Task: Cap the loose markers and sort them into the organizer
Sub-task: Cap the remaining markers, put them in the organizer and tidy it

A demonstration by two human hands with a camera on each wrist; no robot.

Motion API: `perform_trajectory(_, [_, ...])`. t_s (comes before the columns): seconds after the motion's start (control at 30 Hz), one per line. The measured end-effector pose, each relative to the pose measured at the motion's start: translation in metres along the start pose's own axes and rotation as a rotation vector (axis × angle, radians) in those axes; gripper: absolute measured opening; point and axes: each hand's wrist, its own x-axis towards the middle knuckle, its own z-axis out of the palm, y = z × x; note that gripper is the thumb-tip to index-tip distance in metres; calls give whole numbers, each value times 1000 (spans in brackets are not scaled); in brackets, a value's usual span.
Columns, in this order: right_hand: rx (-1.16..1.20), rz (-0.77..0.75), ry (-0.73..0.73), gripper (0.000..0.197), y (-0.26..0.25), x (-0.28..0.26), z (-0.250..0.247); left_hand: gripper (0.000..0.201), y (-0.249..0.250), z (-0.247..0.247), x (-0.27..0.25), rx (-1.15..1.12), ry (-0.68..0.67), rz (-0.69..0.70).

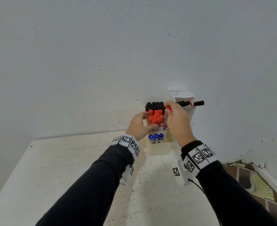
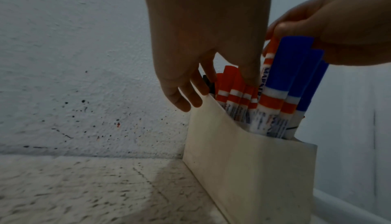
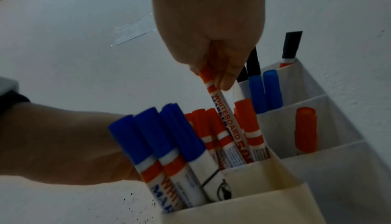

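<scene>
A cream organizer (image 1: 159, 149) stands at the table's back edge against the wall. It holds blue-capped markers (image 1: 156, 138) in front, red-capped markers (image 1: 155, 119) in the middle and black-capped markers (image 1: 155, 105) behind. My right hand (image 1: 167, 111) pinches a capped red marker (image 3: 226, 119) by its cap end. The marker's lower end is down among the red ones. My left hand (image 1: 141, 123) is at the organizer's left side. Its fingers (image 2: 184, 100) lie straight along the outer wall and the thumb touches the red caps.
A white divided box (image 1: 188, 110) stands right of the organizer against the wall. It holds black markers, blue caps (image 3: 264, 90) and a red marker (image 3: 305, 130), and one black-capped marker (image 1: 197, 103) juts out to the right. The speckled white table (image 1: 69, 160) spreads left and toward me.
</scene>
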Motion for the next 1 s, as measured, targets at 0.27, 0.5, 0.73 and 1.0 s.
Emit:
perform_trajectory(0.27, [-143,137,-112,19,-15,18,1,43,1,7,-4,-16,102,45])
perform_trajectory(0.5, [-292,227,-260,21,-5,14,17,57,-2,10,-3,-48,89,51])
perform_trajectory(0.73, [-241,122,-123,33,-6,1,16,47,-4,5,1,-14,112,39])
perform_trajectory(1.0, [26,77,54,36,1,-19,20,53,-3,7,-4,-89,116,46])
